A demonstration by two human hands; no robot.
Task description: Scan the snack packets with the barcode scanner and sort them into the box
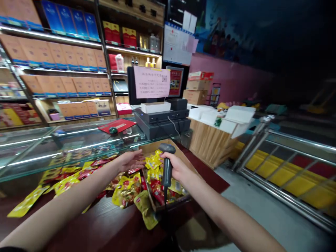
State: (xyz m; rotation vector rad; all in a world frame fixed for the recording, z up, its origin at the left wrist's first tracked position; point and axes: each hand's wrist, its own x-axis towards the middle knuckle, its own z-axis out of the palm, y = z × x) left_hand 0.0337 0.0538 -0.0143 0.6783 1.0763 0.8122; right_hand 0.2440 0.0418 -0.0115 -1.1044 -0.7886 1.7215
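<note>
My right hand is closed round the handle of a dark barcode scanner, its head pointing up and its cord hanging below. Under the scanner sits a shallow cardboard box with yellow and red snack packets in it. At the box's left side my left hand reaches forward, fingers stretched out and nothing visible in them. Beneath and left of that hand lies a spread of more shiny packets. One olive-gold packet leans by the box's near left corner.
A glass display counter runs along the left, with a red folder on top. Behind the box stands a dark cash register with a pink sign. Boxed goods fill the shelves. A metal railing is at right.
</note>
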